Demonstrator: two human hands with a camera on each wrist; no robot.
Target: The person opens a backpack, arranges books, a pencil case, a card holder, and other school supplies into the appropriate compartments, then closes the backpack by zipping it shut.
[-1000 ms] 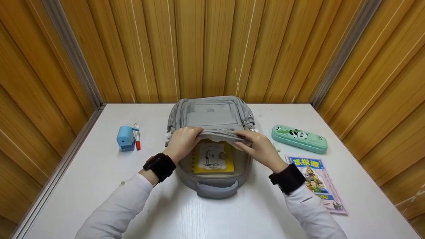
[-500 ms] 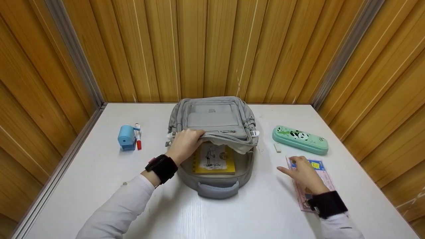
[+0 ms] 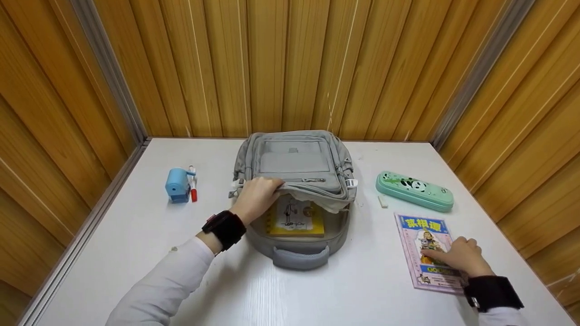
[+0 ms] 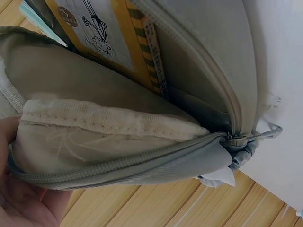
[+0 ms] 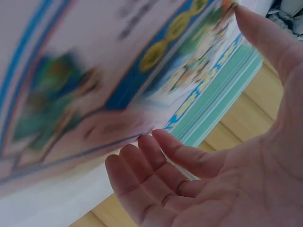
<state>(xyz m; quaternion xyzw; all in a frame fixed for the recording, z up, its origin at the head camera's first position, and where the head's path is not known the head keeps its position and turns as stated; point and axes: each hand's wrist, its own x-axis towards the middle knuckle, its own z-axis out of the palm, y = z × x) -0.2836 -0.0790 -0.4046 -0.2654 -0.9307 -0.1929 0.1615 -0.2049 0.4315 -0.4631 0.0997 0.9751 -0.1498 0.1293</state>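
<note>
A grey backpack [image 3: 297,156] lies on the white table, unzipped at its near end. My left hand [image 3: 257,199] grips the zippered edge of the backpack's flap and holds it raised. In the left wrist view, that flap [image 4: 118,165] shows its pale inner lining. Inside the backpack sits a yellow spiral notebook [image 3: 317,226], partly covered by the flap. My right hand [image 3: 466,258] is at the right edge of a pink comic-style book [image 3: 410,267]. The thumb reaches over its cover, and in the right wrist view the other fingers [image 5: 137,175] lie along the book's edge.
A green panda pencil case [image 3: 414,192] lies behind the book, with a small white eraser [image 3: 383,201] near it. On the left stand a blue pencil sharpener [image 3: 177,184] and a red-capped marker [image 3: 194,188]. Wood-patterned walls [image 3: 290,68] enclose the table.
My right hand has let go of the flap and moved right to the book's right edge. My left hand still holds the flap, whose right side has dropped slightly.
</note>
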